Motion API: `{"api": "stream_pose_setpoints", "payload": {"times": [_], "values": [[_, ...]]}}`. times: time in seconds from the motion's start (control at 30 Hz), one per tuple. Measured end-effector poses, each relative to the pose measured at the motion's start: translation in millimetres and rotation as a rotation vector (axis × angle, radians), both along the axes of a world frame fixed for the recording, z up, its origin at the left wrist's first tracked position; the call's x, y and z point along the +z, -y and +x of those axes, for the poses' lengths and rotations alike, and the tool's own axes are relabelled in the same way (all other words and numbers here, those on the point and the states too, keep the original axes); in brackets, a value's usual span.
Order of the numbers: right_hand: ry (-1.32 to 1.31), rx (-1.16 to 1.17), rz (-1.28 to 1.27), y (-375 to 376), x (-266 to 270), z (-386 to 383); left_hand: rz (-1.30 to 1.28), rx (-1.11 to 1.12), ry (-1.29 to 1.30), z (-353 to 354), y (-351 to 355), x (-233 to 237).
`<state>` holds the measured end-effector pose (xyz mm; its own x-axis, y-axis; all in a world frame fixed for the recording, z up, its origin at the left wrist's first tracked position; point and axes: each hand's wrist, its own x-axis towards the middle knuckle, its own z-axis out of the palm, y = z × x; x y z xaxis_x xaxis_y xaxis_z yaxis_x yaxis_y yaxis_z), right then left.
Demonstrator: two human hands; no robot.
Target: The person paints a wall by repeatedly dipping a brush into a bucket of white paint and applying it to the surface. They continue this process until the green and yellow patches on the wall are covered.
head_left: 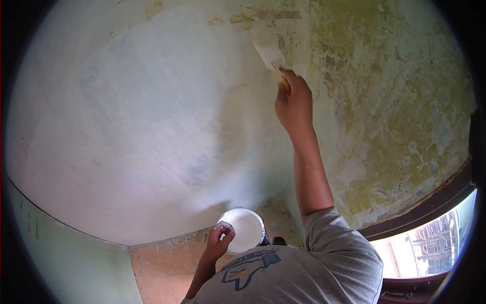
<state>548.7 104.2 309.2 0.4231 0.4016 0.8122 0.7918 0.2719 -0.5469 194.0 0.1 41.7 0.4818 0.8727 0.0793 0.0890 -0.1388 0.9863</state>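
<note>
Raised high, my right hand [293, 99] is closed round the yellow-brown handle of a wide, flat paintbrush [268, 52]. The brush head is whitish, slightly blurred, and lies against the wall [152, 101] at the edge between its whitened part and a bare, stained part. Low down, my left hand [218, 240] is closed at the rim of a bucket [262, 230] of white paint [245, 228], with whitish smears on its fingers. The bucket is in front of my body, its lower part hidden by my shirt.
Patchy olive-green wall [390, 116] spreads to the right, above a dark frame [425, 202] around a bright opening with a metal grille [435, 243]. Reddish floor tiles [162, 261] lie below. A pale green wall [66, 253] stands at lower left.
</note>
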Motion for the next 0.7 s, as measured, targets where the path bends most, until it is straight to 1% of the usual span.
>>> {"api": "stream_pose_setpoints", "payload": {"times": [0.03,0.1,0.13,0.17,0.23,0.27,0.33,0.37,0.43,0.47,0.53,0.57,0.63,0.7], "values": [[-0.003,-0.005,-0.004,-9.8,2.5,0.7,0.005,-0.005,0.021,1.6,0.1,1.4],[0.095,-0.052,-0.051,-23.9,4.9,0.4,0.049,-0.045,-0.017,3.0,-1.1,2.2],[0.123,-0.072,-0.185,-21.0,0.5,0.6,0.096,-0.080,-0.051,2.5,-2.3,2.1],[0.119,-0.075,-0.184,-8.8,2.9,-2.0,0.097,-0.084,-0.055,0.7,-3.3,0.3],[0.180,-0.117,-0.455,16.9,14.8,-5.8,0.087,-0.078,-0.058,-1.4,-6.3,-5.1],[0.179,-0.119,-0.456,19.5,18.1,-7.3,0.086,-0.080,-0.059,-1.5,-7.2,-5.4],[0.135,-0.089,-0.297,22.6,21.4,-9.3,0.087,-0.060,0.013,-0.7,-8.3,-6.3],[0.135,-0.091,-0.299,14.3,21.6,-10.2,0.086,-0.063,0.013,-0.3,-8.6,-5.0],[0.127,-0.083,-0.078,-11.2,20.3,-11.5,0.080,-0.069,-0.018,0.6,-8.9,-1.3],[0.127,-0.084,-0.079,-12.1,17.5,-11.0,0.080,-0.070,-0.017,1.2,-9.1,-1.4],[0.143,-0.144,-0.284,-10.9,13.7,-9.5,0.086,-0.074,-0.016,2.3,-11.3,-1.1],[0.145,-0.144,-0.282,-3.7,13.1,-7.7,0.087,-0.073,-0.014,2.9,-12.1,-1.4],[0.146,-0.117,-0.380,17.1,10.2,-2.3,0.080,-0.062,-0.004,2.3,-11.3,-2.8],[0.104,-0.117,-0.360,21.7,6.4,2.4,0.074,-0.060,-0.017,-0.3,-11.2,-3.9]]}}
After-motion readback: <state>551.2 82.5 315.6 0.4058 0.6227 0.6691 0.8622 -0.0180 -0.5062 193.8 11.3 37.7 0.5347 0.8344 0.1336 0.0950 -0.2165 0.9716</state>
